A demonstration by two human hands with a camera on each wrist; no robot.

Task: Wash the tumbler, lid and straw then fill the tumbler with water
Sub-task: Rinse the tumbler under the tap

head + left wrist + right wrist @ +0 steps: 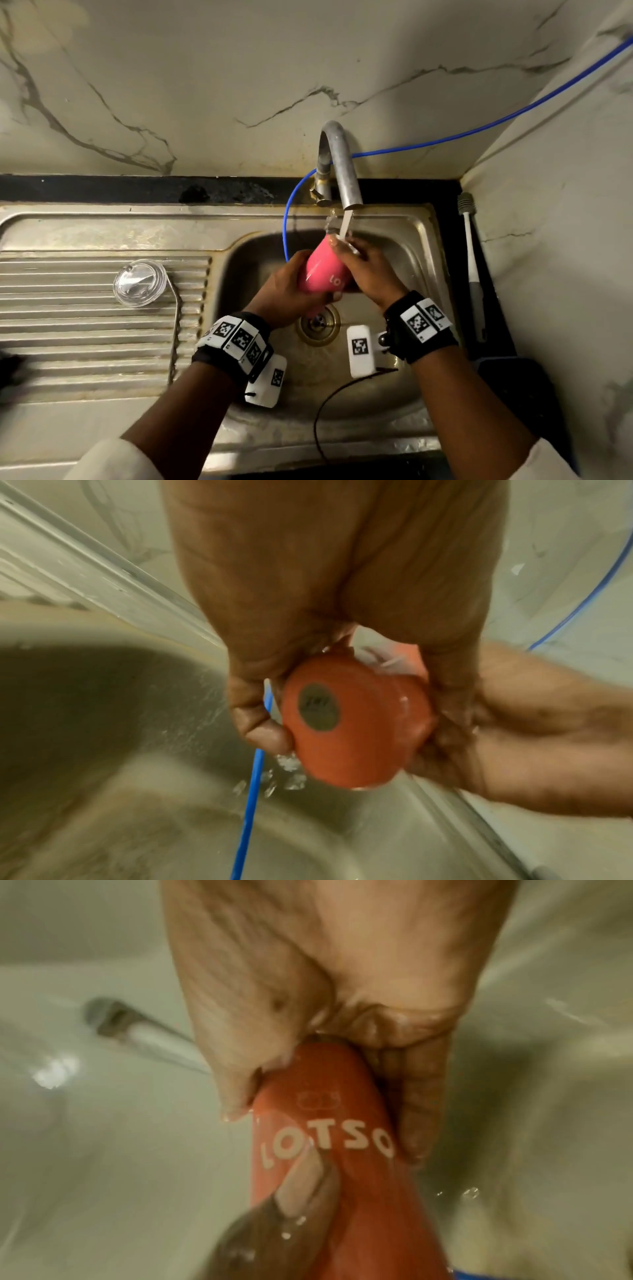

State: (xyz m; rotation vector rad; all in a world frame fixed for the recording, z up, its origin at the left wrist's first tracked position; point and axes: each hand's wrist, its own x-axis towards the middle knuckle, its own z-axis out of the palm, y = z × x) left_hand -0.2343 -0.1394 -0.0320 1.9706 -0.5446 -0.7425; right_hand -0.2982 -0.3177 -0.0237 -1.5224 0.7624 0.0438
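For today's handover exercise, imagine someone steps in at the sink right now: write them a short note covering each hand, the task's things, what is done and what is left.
Left hand grips the pink tumbler near its base; right hand holds its upper end under the running tap.
Clear lid and metal straw lie on the drainboard.
Done: tumbler rinse under way.
Left: finish the tumbler, wash lid and straw, fill the tumbler.
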